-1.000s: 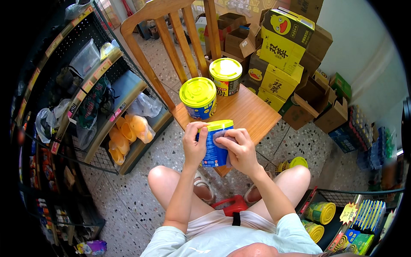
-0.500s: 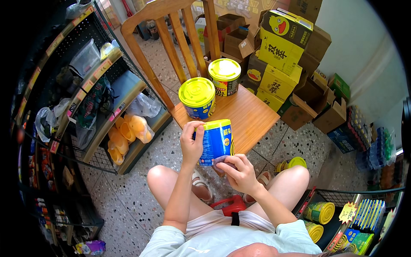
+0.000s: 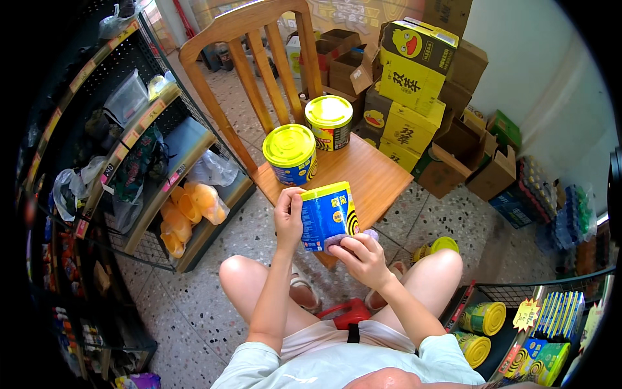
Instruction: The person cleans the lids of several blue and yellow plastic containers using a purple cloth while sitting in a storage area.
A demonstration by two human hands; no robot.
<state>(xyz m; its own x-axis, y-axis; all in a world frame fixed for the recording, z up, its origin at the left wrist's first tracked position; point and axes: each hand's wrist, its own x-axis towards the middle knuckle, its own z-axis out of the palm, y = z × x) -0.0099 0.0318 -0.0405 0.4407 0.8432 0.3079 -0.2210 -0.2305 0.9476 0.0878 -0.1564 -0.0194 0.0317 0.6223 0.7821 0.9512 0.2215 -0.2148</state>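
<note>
Change: since half a second ago the right hand (image 3: 364, 258) has come up from below the blue can (image 3: 328, 215) and now sits at its lower end; the can is tipped slightly less, its yellow lid toward the chair.
Left hand fingers: the left hand (image 3: 289, 217) wraps the can's left side, thumb in front, fingers (image 3: 295, 198) curled around and pressed on the wall.
Right hand fingers: bunched together, pinching a small greyish cloth or pad (image 3: 338, 240) against the can's bottom rim; whether it is cloth I cannot tell for sure.
Blue can: held in the air between both hands, above the person's knees and just in front of the near edge of the wooden chair seat (image 3: 369, 175), not touching it.
On the seat: two more yellow-lidded tubs, the near tub (image 3: 289, 154) at the left and the far tub (image 3: 329, 121) behind it, standing upright, close together.
Chair back: wooden slats (image 3: 253, 58) rise behind the tubs.
Left side: wire shelf rack (image 3: 139, 123) with bagged goods and orange packets (image 3: 188, 214).
Right side: stacked yellow cartons (image 3: 408, 84) and open brown boxes (image 3: 476, 159).
Floor: speckled terrazzo floor (image 3: 188, 305); a yellow-lidded can (image 3: 440, 246) lies beside the right knee.
Lower right: a basket (image 3: 518, 295) holding more cans.
</note>
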